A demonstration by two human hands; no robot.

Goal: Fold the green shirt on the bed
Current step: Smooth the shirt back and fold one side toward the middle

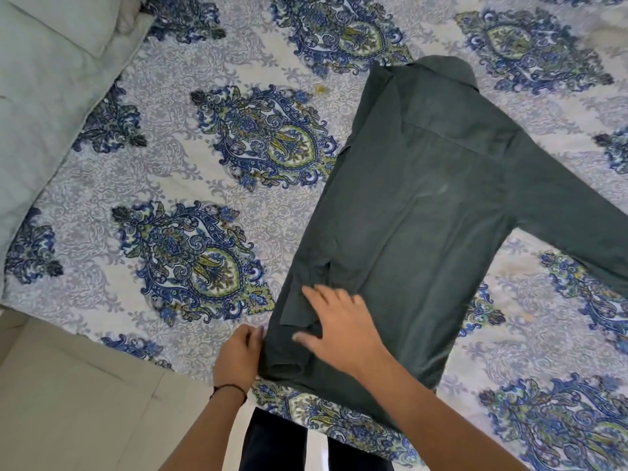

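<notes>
The dark green shirt [424, 198] lies back-up on the patterned bed sheet [217, 171], collar toward the far side. Its left side and sleeve are folded inward over the body, and the right sleeve stretches out to the right edge of view. My right hand [339, 328] rests flat with fingers spread on the folded sleeve near the hem. At the shirt's lower left edge, my left hand [239, 358] touches the fold with curled fingers; whether it pinches the cloth I cannot tell.
A pale green pillow or blanket [44, 96] lies at the upper left of the bed. The bed's near edge runs diagonally, with beige floor tiles [85, 402] below it at lower left. My dark trousers [275, 443] show at the bottom.
</notes>
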